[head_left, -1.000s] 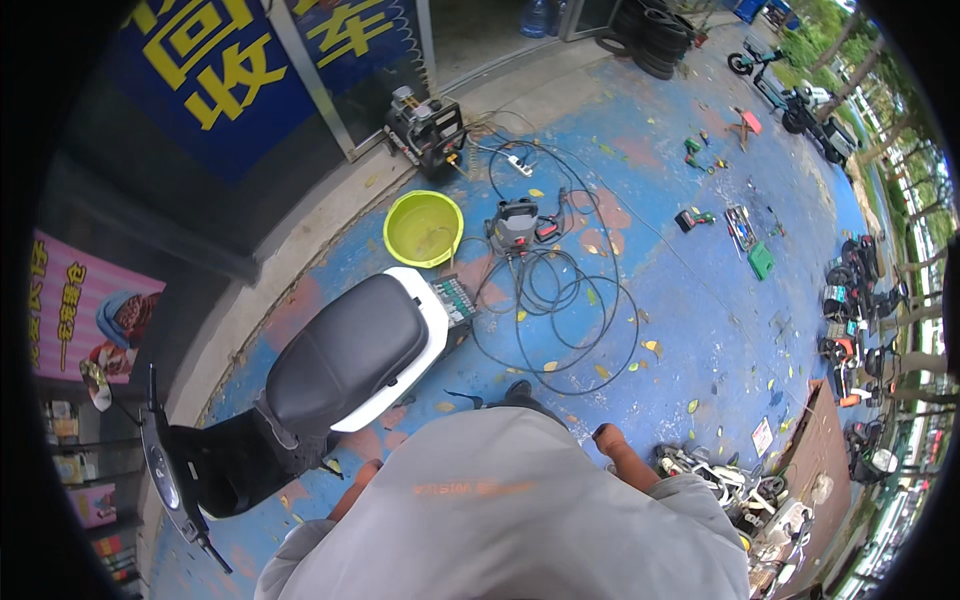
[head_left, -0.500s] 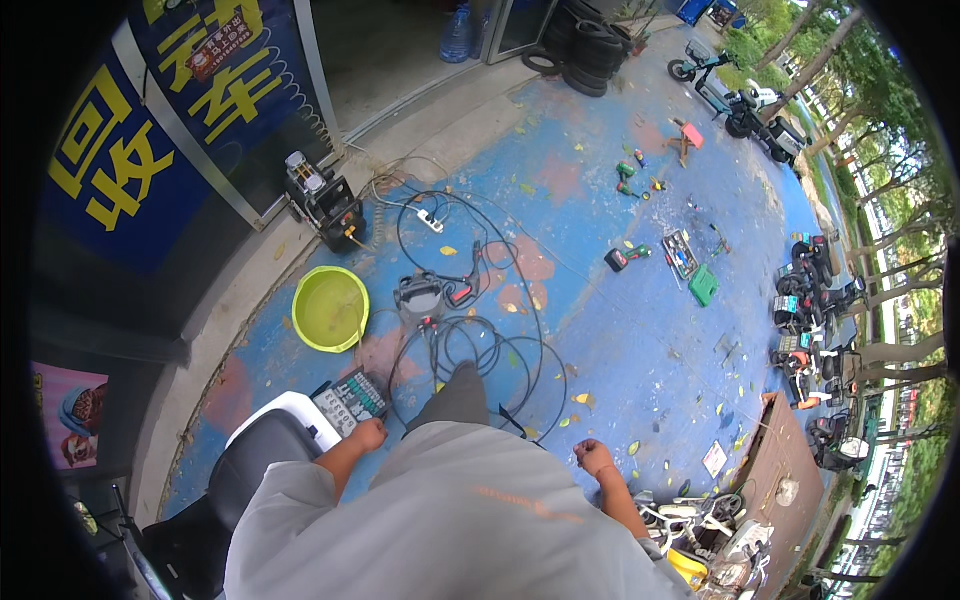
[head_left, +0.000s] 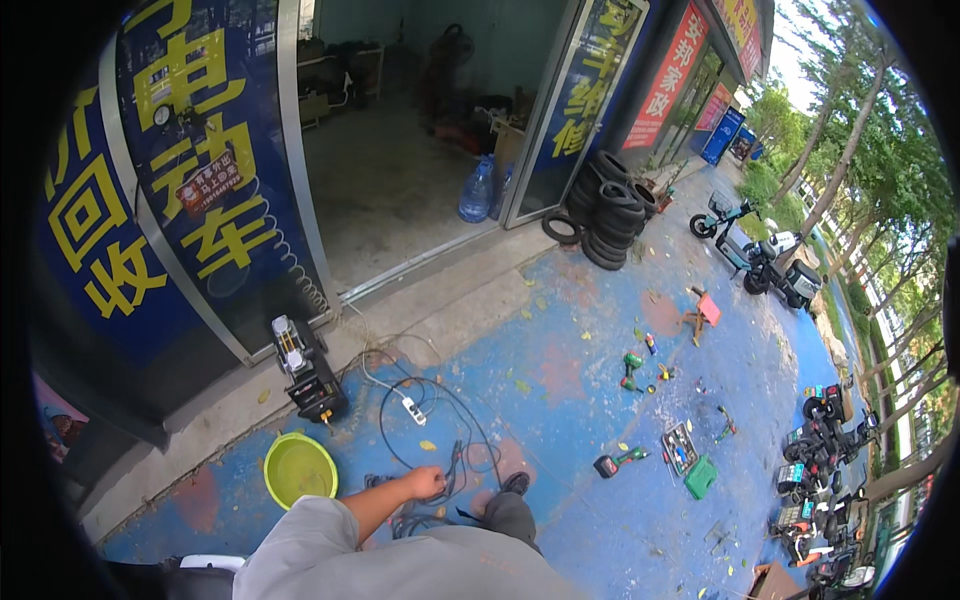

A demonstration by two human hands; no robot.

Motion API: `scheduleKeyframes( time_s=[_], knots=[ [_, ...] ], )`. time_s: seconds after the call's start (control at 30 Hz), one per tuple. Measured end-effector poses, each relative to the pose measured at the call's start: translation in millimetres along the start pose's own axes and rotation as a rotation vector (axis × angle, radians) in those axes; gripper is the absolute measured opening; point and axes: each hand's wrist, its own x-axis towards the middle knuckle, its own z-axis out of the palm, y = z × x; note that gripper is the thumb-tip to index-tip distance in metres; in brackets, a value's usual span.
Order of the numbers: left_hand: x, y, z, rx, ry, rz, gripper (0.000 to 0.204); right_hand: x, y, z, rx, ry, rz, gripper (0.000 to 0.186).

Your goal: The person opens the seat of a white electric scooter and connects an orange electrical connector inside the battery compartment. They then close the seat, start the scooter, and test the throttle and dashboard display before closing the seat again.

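Observation:
My left hand point(head_left: 425, 483) reaches forward over the ground, its fingers curled closed. What they hold, if anything, is hidden. Close beside that hand, a dark gun-like tool point(head_left: 455, 465) lies among black hose loops point(head_left: 383, 425). More coiled hose point(head_left: 415, 522) shows below my forearm, partly covered by my arm and body. My right hand is outside the picture. A dark shoe point(head_left: 515, 483) of mine stands on the blue ground to the right of the hose.
A yellow-green basin point(head_left: 301, 470) and an air compressor point(head_left: 308, 372) stand left, near a white power strip point(head_left: 413, 410). Ahead right lie a cordless tool point(head_left: 620, 461), an open toolbox point(head_left: 680, 448) and a green case point(head_left: 701, 478). Stacked tyres point(head_left: 608, 215) flank the doorway; scooters point(head_left: 800, 465) line the right.
The view has tilted up and moved forward, bringing the doorway into sight. My left hand has come from beside the scooter seat to near the hose. My right hand has left the picture.

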Motion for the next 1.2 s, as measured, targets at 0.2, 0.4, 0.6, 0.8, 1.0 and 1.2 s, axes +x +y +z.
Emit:
scheduleKeyframes(
  time_s=[0.2,0.4,0.6,0.8,1.0,1.2],
  knots=[
    [81.9,-66.7,-66.8,0.195,-0.166,-0.499,0.048,194.2,-176.3,15.8,0.1,-0.082,-0.123,0.01],
    [56.5,-21.0,-118.8,0.093,-0.171,-0.808,0.046,386.4,-377.1,-28.5,0.264,-0.105,-0.176,0.009],
    [188.6,-90.2,-103.7,0.459,-0.365,0.112,0.041,550.2,-640.2,-25.2,0.255,-0.085,-0.341,0.006],
    [411.7,-123.6,-221.8,-0.127,-0.125,-0.081,0.038,557.0,-700.7,35.6,-0.454,-0.177,-0.27,0.015],
    [682.2,-81.6,-507.3,-0.053,0.388,-0.472,0.035,607.4,-853.5,210.7,-0.606,-0.393,-0.257,0.013],
    [847.7,-28.8,-735.7,-0.314,0.611,-0.253,0.029,694.2,-972.1,324.1,-0.659,-0.481,-0.244,0.016]
  ],
)
